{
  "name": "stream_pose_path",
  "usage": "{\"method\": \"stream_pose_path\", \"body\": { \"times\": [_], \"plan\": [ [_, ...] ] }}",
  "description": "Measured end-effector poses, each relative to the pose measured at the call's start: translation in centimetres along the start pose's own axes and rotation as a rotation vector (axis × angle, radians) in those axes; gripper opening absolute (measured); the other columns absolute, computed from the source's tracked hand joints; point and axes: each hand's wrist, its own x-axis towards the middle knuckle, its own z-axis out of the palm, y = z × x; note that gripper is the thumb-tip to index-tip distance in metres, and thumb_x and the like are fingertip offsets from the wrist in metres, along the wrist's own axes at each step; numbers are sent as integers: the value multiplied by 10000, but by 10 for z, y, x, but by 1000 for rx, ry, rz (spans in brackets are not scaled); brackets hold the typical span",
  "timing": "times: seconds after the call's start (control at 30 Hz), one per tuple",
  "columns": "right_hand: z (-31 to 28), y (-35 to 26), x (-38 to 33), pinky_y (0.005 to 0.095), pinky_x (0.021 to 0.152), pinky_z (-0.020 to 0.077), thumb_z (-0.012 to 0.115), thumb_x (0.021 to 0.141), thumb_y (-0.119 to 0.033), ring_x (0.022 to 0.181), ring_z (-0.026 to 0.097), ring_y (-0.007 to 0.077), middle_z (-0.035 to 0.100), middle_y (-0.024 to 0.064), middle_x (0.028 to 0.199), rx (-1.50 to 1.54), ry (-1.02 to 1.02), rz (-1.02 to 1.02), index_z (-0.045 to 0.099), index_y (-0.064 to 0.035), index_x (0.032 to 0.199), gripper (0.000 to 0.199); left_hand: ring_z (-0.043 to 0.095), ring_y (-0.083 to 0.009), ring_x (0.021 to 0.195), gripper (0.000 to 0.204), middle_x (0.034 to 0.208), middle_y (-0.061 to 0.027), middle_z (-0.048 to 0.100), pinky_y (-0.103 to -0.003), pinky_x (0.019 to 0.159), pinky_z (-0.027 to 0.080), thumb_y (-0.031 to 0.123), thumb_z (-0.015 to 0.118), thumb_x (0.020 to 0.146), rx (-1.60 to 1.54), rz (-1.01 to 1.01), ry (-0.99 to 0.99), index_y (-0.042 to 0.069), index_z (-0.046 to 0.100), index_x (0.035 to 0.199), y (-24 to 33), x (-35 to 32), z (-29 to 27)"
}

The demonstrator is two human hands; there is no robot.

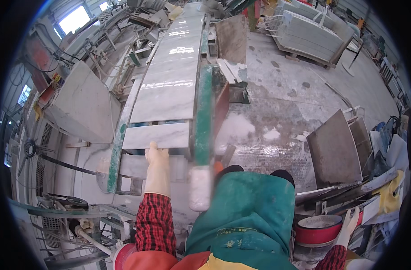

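Stone workshop seen from above the worker's head. The left hand (156,155), in a pale rubber glove with a red checked sleeve behind it, reaches forward and rests its fingers on the near edge of a white marble slab (156,136); the fingers lie over the edge, though whether they grip it or merely press on it cannot be told. This slab is the nearest of a row of polished marble slabs (174,72) lying end to end on a long conveyor bed with green side rails (203,112), which runs away from the worker toward the far wall. The right hand (348,226), also gloved, hangs low at the right edge of view (fingers loosely spread, grasping nothing), just beside a red bucket (318,229) of grey slurry. A green apron (250,211) covers the worker's front. Right of the conveyor, grey stone slabs (333,153) lean upright in a rack near the bucket. A wet concrete floor (282,94) spreads beyond, with a stack of cut slabs (304,33) on a pallet at the far right. A large grey machine housing (81,105) stands left of the conveyor.
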Motion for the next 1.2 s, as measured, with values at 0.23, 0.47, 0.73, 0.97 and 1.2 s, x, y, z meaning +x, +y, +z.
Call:
{"method": "stream_pose_path", "body": {
  "times": [0.23,0.47,0.73,0.97,1.2],
  "plan": [
    [6,1,-30,404,1141,351,582,995,-231,1352,466,337,517,195,1439,-42,47,43,509,-1,1402,473,554,-388,1234,532,1399,-179,492,-649,956,514,-69,498,913,-7,-5,-27,87,420,1416,-2,14,9],
    [8,5,-35,398,1145,345,581,994,-236,1346,477,326,526,181,1439,-23,66,22,509,-7,1406,477,576,-394,1211,466,1382,-197,502,-643,958,526,-67,474,939,26,18,-24,27,416,1391,-7,14,19],
    [4,-4,-43,382,1147,342,585,992,-241,1351,475,313,532,164,1439,-22,63,40,528,-17,1392,462,589,-381,1205,360,1357,-209,522,-603,955,555,-2,453,1011,37,31,-43,-18,410,1368,-12,18,19],
    [1,-20,-49,397,1135,363,610,981,-206,1337,490,320,534,170,1432,-39,69,17,529,-20,1396,462,574,-394,1227,375,1380,-203,507,-608,986,535,3,453,1019,48,36,-47,7,397,1389,-12,22,16],
    [1,-19,-57,388,1132,367,606,983,-217,1336,494,316,541,166,1431,-78,80,19,539,-27,1384,450,612,-338,1161,428,1324,-189,529,-540,973,561,67,544,998,145,79,-37,12,386,1392,-13,8,24]
  ]
}}
